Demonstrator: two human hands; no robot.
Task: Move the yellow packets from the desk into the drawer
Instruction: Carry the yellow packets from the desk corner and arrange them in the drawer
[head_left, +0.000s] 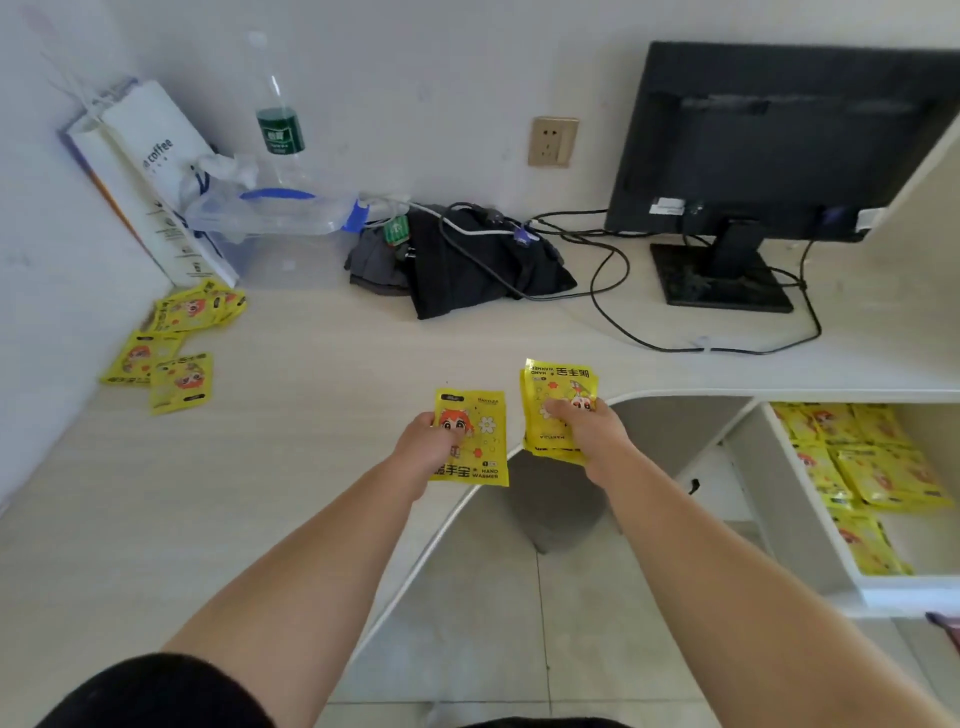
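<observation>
Single glossy yellow hand-warmer packet (475, 441) pinched in left hand (427, 441); stack of yellow packets (556, 405) clamped by right hand (584, 423) fingers, both over the pale bench (311, 415) front edge. More loose packets (176, 343) lie at the far-left corner. White open drawer (810, 499) partly filled. Risk: slick stack fanning, dropping to floor.

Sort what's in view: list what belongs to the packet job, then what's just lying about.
Job:
left hand, single packet
right hand, packet stack
desk packets
drawer, packets inside

Lying about:
monitor
dark clothes
bottle
paper bag
</observation>
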